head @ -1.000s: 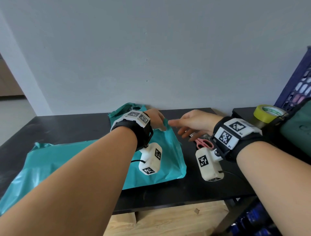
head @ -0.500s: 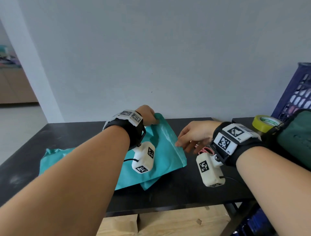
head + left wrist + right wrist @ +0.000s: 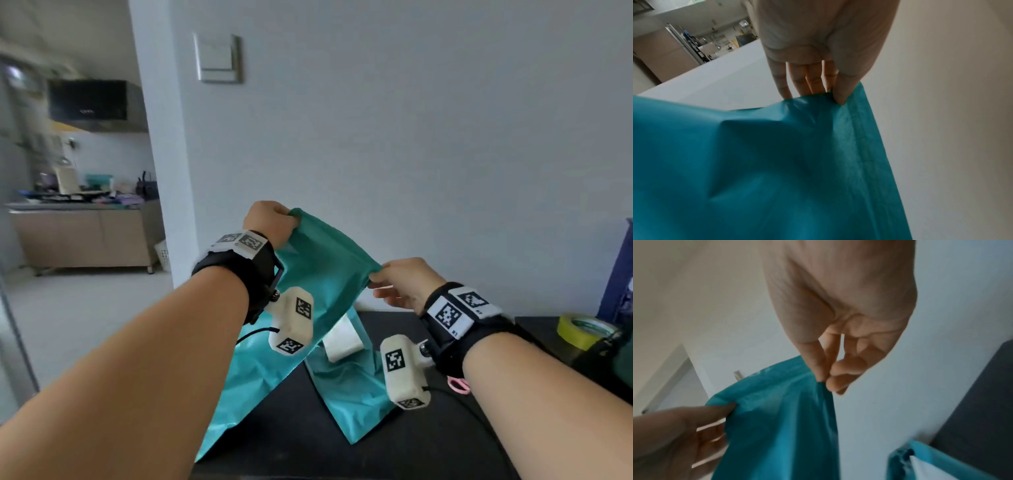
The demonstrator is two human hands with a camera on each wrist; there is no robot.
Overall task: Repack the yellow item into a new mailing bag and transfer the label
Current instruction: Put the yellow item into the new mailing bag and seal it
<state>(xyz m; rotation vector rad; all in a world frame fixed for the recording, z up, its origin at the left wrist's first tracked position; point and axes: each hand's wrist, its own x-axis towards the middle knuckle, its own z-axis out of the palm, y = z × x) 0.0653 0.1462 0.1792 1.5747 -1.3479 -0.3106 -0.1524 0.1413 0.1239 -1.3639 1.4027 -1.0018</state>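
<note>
- Here, the teal mailing bag (image 3: 329, 263) is held up above the black table (image 3: 428, 442), its top edge pinched at both corners.
- The far-left corner is gripped by the raised left hand (image 3: 269, 222).
- The near-right corner is pinched by the right hand (image 3: 404, 284), held lower.
- A second teal bag (image 3: 352, 394) bearing a white label (image 3: 340, 337) is seen below on the table.

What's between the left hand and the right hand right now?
The head view shows the top edge of a teal bag stretched between the left hand and right hand; each pinches a corner.

Head view faces the wall; wrist views closely share the teal bag (image 3: 325, 267).
</note>
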